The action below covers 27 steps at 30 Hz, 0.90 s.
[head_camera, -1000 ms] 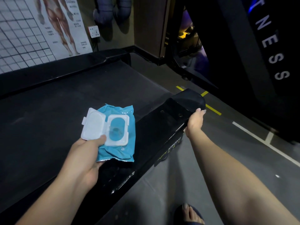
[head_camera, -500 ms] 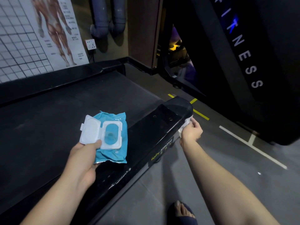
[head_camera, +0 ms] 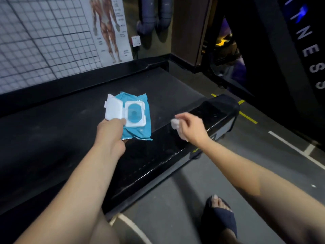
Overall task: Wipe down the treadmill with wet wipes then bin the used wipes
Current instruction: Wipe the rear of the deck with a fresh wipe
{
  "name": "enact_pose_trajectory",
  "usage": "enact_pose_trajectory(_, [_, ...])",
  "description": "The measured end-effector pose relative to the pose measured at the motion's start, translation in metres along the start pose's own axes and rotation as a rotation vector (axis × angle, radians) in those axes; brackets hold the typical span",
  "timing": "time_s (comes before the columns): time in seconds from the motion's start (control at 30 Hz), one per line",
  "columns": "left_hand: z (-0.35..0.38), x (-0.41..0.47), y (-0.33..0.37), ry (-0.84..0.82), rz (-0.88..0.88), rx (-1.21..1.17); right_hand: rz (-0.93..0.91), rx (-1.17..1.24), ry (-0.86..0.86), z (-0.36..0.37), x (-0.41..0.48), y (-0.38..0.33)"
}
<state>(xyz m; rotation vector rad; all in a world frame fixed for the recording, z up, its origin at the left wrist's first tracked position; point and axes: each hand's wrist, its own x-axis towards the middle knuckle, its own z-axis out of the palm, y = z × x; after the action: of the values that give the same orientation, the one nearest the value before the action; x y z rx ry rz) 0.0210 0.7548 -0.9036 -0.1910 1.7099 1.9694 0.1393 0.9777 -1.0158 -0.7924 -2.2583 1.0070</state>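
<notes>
Wiping step: under way, judging by the glossy treadmill rail.
Right hand: fingers curled round a crumpled wipe, just above the rail.
Left hand: grips the open-lidded wipe pack over the belt.
Next move: press the wipe onto an unwiped stretch.

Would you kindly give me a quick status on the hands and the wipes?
Left hand grips blue wipe pack, lid open. Right hand holds crumpled wipe over treadmill side rail. No obstruction seen.

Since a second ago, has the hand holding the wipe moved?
Yes. The right hand, gripping the wipe, left the far end of the side rail and came back toward the wipes pack.
</notes>
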Motion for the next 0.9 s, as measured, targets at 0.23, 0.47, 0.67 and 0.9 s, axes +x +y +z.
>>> enact_pose_trajectory(0.23, [-0.067,-0.032,0.024,0.051,0.062,0.057,0.021,0.062,-0.154,0.047,-0.071,0.002])
enact_pose_trajectory(0.47, [-0.090,-0.057,0.031,0.052,0.072,0.070,0.322,0.499,-0.018,0.060,-0.128,-0.015])
enact_pose_trajectory(0.67, [-0.092,-0.083,0.027,0.002,0.022,0.031,0.623,0.728,-0.038,0.074,-0.171,-0.036])
enact_pose_trajectory(0.9, [-0.101,-0.111,0.043,-0.052,0.001,-0.042,0.630,0.611,0.128,0.039,-0.198,-0.063])
